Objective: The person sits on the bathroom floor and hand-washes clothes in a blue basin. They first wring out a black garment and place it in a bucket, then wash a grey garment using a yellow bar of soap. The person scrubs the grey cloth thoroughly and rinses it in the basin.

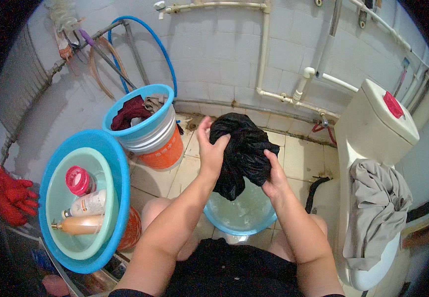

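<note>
A bunched black cloth garment [239, 148] hangs between my two hands, above a blue-rimmed basin [241, 231] of cloudy water. My left hand [211, 151] grips its left side, thumb in front and fingers partly behind the fabric. On the lower right edge, my right hand [275, 175] pinches the cloth, with some fingers hidden behind it. The garment covers the far part of the basin.
At left, a blue basin [123, 198] holds a pale green basin [108, 168] with bottles and a pink-lidded jar. Behind it stands a bucket [162, 141] topped with a blue basin of clothes. Grey cloth [375, 213] lies over the toilet [390, 114] at right.
</note>
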The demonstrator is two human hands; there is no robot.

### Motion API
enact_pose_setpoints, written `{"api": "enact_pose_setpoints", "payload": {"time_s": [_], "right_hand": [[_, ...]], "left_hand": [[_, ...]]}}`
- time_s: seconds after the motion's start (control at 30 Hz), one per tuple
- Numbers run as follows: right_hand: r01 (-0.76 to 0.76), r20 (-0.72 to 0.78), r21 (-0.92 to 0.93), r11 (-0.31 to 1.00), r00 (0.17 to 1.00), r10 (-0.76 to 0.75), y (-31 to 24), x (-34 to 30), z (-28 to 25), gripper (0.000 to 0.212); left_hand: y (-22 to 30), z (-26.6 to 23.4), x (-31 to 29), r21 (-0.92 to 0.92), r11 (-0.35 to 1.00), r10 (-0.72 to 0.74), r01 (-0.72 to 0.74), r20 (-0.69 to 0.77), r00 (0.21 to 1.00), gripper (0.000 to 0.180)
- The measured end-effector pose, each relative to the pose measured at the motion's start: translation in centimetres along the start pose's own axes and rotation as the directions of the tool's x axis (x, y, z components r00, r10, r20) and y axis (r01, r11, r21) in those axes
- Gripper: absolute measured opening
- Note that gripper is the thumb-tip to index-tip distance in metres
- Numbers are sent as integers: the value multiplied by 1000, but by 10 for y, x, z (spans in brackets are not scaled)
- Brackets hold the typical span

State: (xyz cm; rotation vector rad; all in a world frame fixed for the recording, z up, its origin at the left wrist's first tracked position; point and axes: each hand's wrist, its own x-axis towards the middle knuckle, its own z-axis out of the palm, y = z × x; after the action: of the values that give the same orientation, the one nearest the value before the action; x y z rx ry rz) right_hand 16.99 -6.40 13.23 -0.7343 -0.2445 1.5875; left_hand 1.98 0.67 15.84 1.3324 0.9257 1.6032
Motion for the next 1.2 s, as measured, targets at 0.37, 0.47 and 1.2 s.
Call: {"api": "enact_pose_setpoints", "payload": {"time_s": [0.37,0.47,1.2], "right_hand": [[34,-33,51,998,999,-32,-10,-2,-16,36],[128,68,-104,986,990,-122,-13,-6,-12,41],[33,-70,-610,792,993,-95,4,2,-9,39]], "left_hand": [[-21,-4,-15,26,883,-432,468,433,791,78],[-30,-9,-16,-81,873,-418,481,386,823,64],[35,-35,62,-448,894,-202,24,-353,914,61]]}}
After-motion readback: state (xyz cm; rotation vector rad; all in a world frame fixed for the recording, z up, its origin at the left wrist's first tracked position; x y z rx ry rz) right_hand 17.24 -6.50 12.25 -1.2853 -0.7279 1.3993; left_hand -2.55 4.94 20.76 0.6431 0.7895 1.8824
